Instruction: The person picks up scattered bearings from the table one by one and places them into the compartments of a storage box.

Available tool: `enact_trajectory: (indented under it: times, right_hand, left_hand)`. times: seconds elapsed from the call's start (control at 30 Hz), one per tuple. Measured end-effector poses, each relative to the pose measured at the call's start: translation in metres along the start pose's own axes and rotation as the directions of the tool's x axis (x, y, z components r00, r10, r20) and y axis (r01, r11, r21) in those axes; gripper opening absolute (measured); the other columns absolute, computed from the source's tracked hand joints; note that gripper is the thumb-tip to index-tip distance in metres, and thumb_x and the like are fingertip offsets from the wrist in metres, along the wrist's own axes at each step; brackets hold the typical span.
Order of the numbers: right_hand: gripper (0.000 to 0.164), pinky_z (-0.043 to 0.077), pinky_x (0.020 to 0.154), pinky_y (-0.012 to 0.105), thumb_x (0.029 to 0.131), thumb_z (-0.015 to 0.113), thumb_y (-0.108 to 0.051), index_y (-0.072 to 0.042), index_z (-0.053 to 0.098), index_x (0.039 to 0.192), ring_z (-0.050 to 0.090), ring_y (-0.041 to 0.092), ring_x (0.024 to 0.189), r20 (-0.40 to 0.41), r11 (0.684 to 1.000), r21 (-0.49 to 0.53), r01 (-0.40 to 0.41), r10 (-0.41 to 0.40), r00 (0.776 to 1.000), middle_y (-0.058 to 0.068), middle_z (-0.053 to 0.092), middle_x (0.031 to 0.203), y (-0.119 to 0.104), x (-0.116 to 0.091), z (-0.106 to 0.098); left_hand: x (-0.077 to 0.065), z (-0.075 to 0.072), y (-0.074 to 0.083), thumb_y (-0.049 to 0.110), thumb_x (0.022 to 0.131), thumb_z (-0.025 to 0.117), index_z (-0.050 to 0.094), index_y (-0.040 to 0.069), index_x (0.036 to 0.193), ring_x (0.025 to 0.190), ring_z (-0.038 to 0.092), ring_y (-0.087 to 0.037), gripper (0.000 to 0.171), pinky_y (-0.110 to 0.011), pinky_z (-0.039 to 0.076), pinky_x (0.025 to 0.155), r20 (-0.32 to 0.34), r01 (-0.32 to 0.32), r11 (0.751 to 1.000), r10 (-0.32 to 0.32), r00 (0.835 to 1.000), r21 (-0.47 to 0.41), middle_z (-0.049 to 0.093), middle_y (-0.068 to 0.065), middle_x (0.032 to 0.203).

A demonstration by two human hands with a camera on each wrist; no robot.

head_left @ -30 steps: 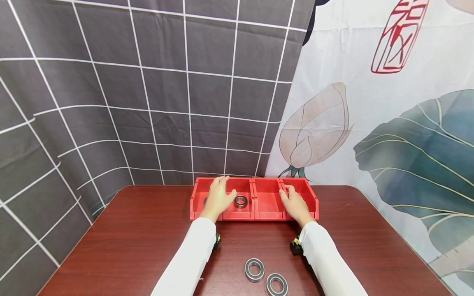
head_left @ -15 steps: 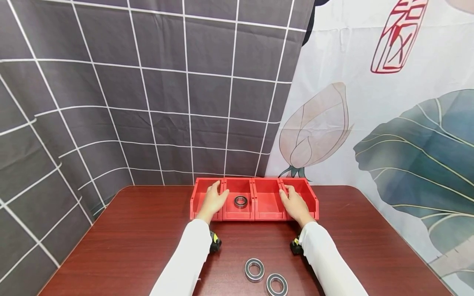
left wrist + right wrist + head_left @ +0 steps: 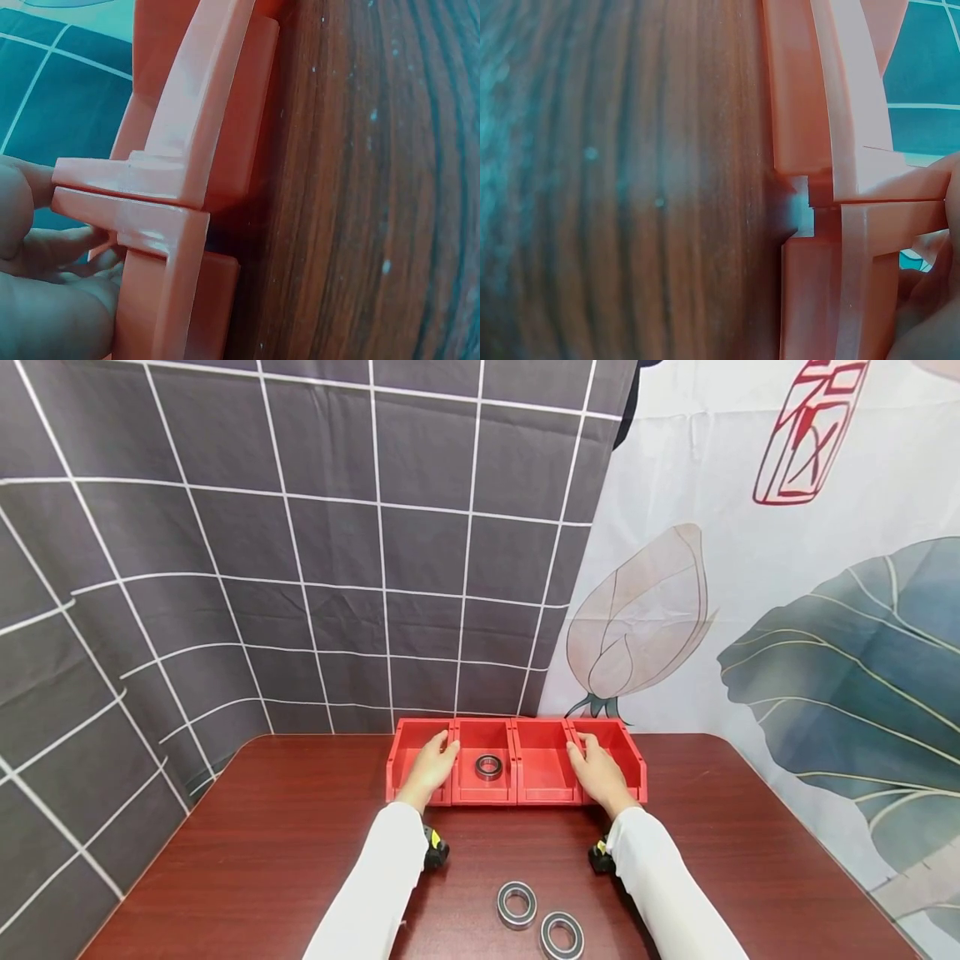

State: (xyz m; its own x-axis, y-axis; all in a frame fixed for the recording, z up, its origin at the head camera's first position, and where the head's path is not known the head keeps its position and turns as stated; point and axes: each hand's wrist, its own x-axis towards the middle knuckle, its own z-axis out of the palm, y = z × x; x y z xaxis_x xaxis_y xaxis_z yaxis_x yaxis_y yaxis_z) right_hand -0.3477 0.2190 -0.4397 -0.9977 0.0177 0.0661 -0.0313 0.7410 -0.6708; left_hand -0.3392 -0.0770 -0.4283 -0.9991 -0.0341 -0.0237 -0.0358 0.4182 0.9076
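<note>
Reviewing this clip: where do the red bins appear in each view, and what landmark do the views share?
Head: red bins in a row, lower middle.
Left wrist: red bins left of centre, running top to bottom.
Right wrist: red bins right of centre, top to bottom.
Shared landmark: the wooden table.

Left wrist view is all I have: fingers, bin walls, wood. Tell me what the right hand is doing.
Observer: The right hand grips where the two rightmost bins meet.
Operator: Give me the bin count.
Observer: Four, side by side in a row.
Operator: Report what's in the second bin from the left.
Observer: One bearing, lying flat.
</note>
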Motion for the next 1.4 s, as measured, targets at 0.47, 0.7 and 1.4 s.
enact_trajectory:
  times: [0.47, 0.7, 1.4]
  right_hand:
    - [0.060, 0.043, 0.099, 0.058, 0.100, 0.039, -0.046, -0.009, 0.029, 0.147, 0.052, 0.035, 0.116, 0.001, 1.000, 0.013, -0.003, 0.003, 1.000, 0.020, 0.047, 0.140, 0.002, 0.001, 0.001]
    - [0.060, 0.044, 0.098, 0.058, 0.100, 0.040, -0.045, -0.008, 0.028, 0.147, 0.052, 0.035, 0.116, 0.009, 1.000, 0.020, -0.006, 0.006, 1.000, 0.020, 0.046, 0.141, 0.003, -0.002, 0.000]
    - [0.076, 0.040, 0.101, 0.060, 0.097, 0.039, -0.057, -0.006, 0.023, 0.150, 0.048, 0.041, 0.124, 0.109, 0.999, -0.011, 0.043, -0.042, 0.993, 0.024, 0.043, 0.143, 0.001, -0.004, -0.012]
  left_hand:
    - [-0.001, -0.002, -0.002, 0.032, 0.099, 0.050, 0.033, 0.009, 0.150, 0.138, 0.037, -0.036, 0.059, -0.055, 0.032, 0.110, 0.014, -0.007, 1.000, 0.007, 1.000, 0.009, 0.040, -0.017, 0.149]
    - [0.001, -0.001, -0.005, 0.033, 0.098, 0.052, 0.034, 0.009, 0.149, 0.137, 0.037, -0.036, 0.059, -0.055, 0.033, 0.109, 0.025, 0.004, 1.000, -0.004, 1.000, -0.011, 0.041, -0.016, 0.149]
    - [0.003, 0.000, -0.007, 0.033, 0.098, 0.052, 0.033, 0.011, 0.150, 0.137, 0.039, -0.035, 0.059, -0.054, 0.034, 0.109, 0.008, 0.011, 0.999, -0.010, 1.000, -0.051, 0.042, -0.015, 0.148]
